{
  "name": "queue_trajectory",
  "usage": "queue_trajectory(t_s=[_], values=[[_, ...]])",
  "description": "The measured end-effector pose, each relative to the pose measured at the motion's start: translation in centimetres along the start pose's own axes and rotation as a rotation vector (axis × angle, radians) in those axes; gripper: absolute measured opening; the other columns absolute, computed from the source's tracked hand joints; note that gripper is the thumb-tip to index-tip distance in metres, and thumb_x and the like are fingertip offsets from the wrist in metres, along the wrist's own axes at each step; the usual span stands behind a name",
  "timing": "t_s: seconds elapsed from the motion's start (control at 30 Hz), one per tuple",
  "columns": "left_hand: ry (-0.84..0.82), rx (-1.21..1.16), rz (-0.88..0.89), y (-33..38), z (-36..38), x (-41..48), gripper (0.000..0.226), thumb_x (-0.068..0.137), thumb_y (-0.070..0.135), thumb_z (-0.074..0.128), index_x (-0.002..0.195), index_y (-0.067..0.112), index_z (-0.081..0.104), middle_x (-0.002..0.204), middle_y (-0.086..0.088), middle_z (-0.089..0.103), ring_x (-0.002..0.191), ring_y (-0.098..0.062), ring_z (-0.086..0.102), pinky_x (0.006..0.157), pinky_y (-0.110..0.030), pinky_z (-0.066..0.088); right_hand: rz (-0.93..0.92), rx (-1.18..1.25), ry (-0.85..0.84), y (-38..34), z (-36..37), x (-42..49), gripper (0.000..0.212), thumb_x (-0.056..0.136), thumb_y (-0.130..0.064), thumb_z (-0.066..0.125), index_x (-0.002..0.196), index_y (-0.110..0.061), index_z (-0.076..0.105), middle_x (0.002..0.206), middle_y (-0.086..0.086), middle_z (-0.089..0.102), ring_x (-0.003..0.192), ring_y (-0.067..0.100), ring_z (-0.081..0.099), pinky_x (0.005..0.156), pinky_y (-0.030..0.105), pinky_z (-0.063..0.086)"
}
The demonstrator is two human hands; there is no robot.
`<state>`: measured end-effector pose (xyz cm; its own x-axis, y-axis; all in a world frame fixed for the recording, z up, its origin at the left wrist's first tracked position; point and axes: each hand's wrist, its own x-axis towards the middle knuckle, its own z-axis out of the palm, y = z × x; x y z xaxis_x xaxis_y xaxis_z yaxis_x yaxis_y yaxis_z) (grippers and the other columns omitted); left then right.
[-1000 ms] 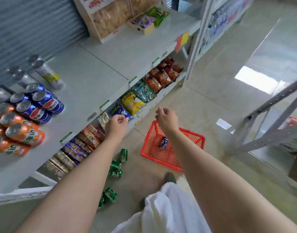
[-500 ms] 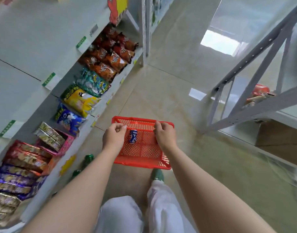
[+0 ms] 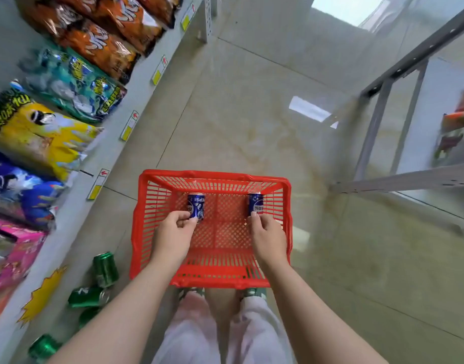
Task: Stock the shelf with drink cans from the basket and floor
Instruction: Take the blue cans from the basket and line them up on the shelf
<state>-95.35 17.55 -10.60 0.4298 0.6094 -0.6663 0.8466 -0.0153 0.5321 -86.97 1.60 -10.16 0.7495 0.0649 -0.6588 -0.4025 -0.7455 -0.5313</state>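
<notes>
Basket (image 3: 215, 177) on floor before you, shelving either side.
Two cans lie apart in the basket toward its far wall: your left hand (image 3: 173, 237) grips the left can (image 3: 196, 206), your right hand (image 3: 268, 236) the right can (image 3: 255, 203). Floor cans (image 3: 105, 269) lie near left, between basket and snack shelf (image 3: 76, 206); a rack (image 3: 378, 127) stands far right.

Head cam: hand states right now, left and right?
Left hand: closed, pinching the Pepsi can at the left side of the red basket.
Right hand: closed, gripping the second blue can at its right side.
</notes>
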Motion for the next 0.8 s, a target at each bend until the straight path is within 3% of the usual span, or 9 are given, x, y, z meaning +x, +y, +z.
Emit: queue_trajectory(t_s=[0.13,0.23,0.3,0.4,0.47,0.57,0.7,0.8], values=[[-0.008,0.025,-0.01,-3.4,4.1,7.2,0.013,0.089,0.023,0.065,0.1,0.017,0.061,0.088,0.003,0.062,0.082,-0.015,0.057,0.072,-0.027,0.041,0.036,0.007,0.012,3.7,4.8,6.4,0.03,0.102,-0.034,0.043,0.084,-0.017,0.059,0.077,-0.006,0.058,0.072,0.012,0.051,0.053,0.023,0.029],[-0.019,0.019,-0.034,-6.3,7.4,12.6,0.02,0.085,0.021,0.069,0.103,0.015,0.061,0.091,0.0,0.064,0.085,-0.018,0.062,0.076,-0.029,0.046,0.052,-0.018,0.063,6.6,8.1,11.6,0.029,0.101,-0.033,0.047,0.092,-0.014,0.066,0.087,-0.001,0.065,0.08,0.014,0.058,0.059,0.027,0.033],[-0.029,0.018,-0.022,-8.4,9.6,15.9,0.03,0.084,0.021,0.071,0.111,0.012,0.061,0.101,-0.006,0.065,0.09,-0.023,0.064,0.08,-0.033,0.049,0.049,-0.078,0.107,8.8,10.2,15.1,0.033,0.099,-0.036,0.048,0.098,-0.011,0.069,0.096,0.005,0.068,0.091,0.022,0.061,0.068,0.03,0.037],[0.011,0.095,-0.02,-11.2,12.5,19.5,0.04,0.082,0.02,0.073,0.118,0.007,0.06,0.113,-0.013,0.059,0.099,-0.029,0.059,0.081,-0.031,0.042,0.079,-0.219,0.218,11.6,12.6,19.2,0.038,0.097,-0.042,0.05,0.105,-0.009,0.068,0.105,0.012,0.067,0.103,0.032,0.06,0.083,0.036,0.043],[0.037,0.149,-0.071,-12.8,14.1,21.4,0.053,0.08,0.026,0.075,0.125,0.005,0.055,0.125,-0.017,0.051,0.114,-0.033,0.053,0.093,-0.035,0.039,0.131,-0.238,0.29,12.7,13.7,21.0,0.04,0.095,-0.044,0.052,0.108,-0.008,0.063,0.109,0.012,0.063,0.108,0.034,0.057,0.084,0.037,0.043],[0.05,0.204,-0.124,-15.2,15.7,23.5,0.069,0.073,0.042,0.078,0.126,0.007,0.052,0.126,-0.019,0.049,0.117,-0.036,0.051,0.098,-0.043,0.041,0.219,-0.208,0.328,13.5,15.4,22.6,0.045,0.093,-0.043,0.056,0.118,-0.006,0.055,0.118,0.014,0.058,0.112,0.035,0.054,0.087,0.039,0.043],[0.093,0.22,-0.125,-17.6,16.3,25.0,0.059,0.07,0.04,0.08,0.114,0.009,0.059,0.11,-0.015,0.062,0.099,-0.033,0.059,0.085,-0.04,0.049,0.266,-0.308,0.355,14.0,16.8,23.6,0.062,0.088,-0.04,0.066,0.135,-0.006,0.043,0.133,0.017,0.049,0.125,0.035,0.042,0.096,0.041,0.041],[0.053,0.242,-0.148,-18.9,16.5,25.6,0.052,0.065,0.05,0.078,0.097,0.011,0.065,0.091,-0.009,0.068,0.078,-0.028,0.064,0.066,-0.034,0.05,0.385,-0.316,0.29,15.0,17.4,24.4,0.067,0.082,-0.049,0.071,0.13,-0.008,0.048,0.131,0.015,0.048,0.125,0.033,0.042,0.095,0.04,0.043]])
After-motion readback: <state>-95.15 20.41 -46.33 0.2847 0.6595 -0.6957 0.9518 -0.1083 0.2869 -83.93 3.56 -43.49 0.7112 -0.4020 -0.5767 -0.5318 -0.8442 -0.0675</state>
